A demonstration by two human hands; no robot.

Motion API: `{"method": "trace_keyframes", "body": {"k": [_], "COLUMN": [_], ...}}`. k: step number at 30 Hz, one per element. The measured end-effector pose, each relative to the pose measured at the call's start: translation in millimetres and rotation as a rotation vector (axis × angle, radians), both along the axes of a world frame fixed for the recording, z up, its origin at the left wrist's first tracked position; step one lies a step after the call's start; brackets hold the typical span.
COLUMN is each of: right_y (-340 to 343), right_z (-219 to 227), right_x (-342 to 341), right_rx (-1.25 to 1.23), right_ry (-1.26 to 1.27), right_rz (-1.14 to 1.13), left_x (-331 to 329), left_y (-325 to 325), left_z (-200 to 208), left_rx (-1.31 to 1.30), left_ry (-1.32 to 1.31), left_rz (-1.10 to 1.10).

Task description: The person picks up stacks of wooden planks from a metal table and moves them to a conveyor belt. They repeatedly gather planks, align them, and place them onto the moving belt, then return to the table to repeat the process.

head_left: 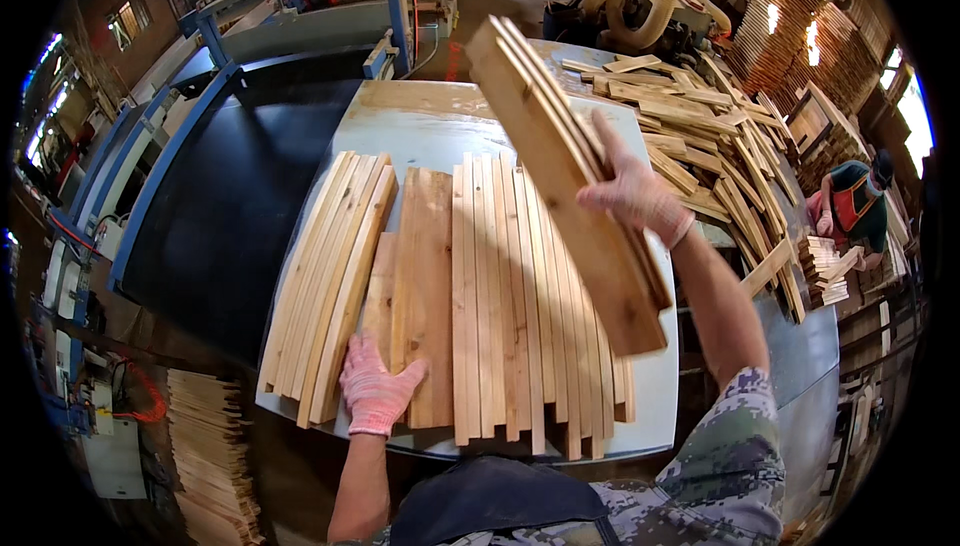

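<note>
My right hand [640, 191], in a pinkish work glove, is closed around a small stack of wooden boards [560, 176]. The stack is lifted and tilted above the right part of the pale worktable [655, 396]. My left hand [378, 386], gloved too, rests with its thumb spread at the near end of a wide board [424, 296] and a shorter board [380, 291], both lying flat. To their left, several narrow boards stand on edge in a row [335, 286]. A longer row of boards on edge [520, 306] lies to their right, partly under the raised stack.
A black conveyor belt [240, 196] with a blue frame [205, 36] adjoins the table's left side. Loose boards [690, 116] are heaped at the far right. Another person [855, 206] is beside a small board stack [825, 271]. More boards [210, 456] are stacked at lower left.
</note>
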State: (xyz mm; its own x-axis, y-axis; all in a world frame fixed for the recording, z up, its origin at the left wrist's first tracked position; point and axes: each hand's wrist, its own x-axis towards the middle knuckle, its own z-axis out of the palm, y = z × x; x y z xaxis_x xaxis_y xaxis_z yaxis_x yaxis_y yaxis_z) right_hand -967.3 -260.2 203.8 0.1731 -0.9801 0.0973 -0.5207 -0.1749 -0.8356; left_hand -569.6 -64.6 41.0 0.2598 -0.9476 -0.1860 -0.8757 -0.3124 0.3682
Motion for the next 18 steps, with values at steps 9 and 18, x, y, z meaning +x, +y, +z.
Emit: {"method": "trace_keyframes", "body": {"k": [9,18], "right_y": [-178.8,-252.7], "right_z": [-9.1,-136.6], "right_x": [-47.9,-38.6], "right_rx": [-0.201,0.247], "right_ry": [0.727,0.907], "right_rz": [-0.199,-0.133], "left_x": [-18.5,-49.8], "left_y": [-9.0,-18.3], "left_z": [7.2,9.8], "left_rx": [-0.128,-0.039], "left_ry": [0.085,0.454], "left_rz": [0.06,0.103]}}
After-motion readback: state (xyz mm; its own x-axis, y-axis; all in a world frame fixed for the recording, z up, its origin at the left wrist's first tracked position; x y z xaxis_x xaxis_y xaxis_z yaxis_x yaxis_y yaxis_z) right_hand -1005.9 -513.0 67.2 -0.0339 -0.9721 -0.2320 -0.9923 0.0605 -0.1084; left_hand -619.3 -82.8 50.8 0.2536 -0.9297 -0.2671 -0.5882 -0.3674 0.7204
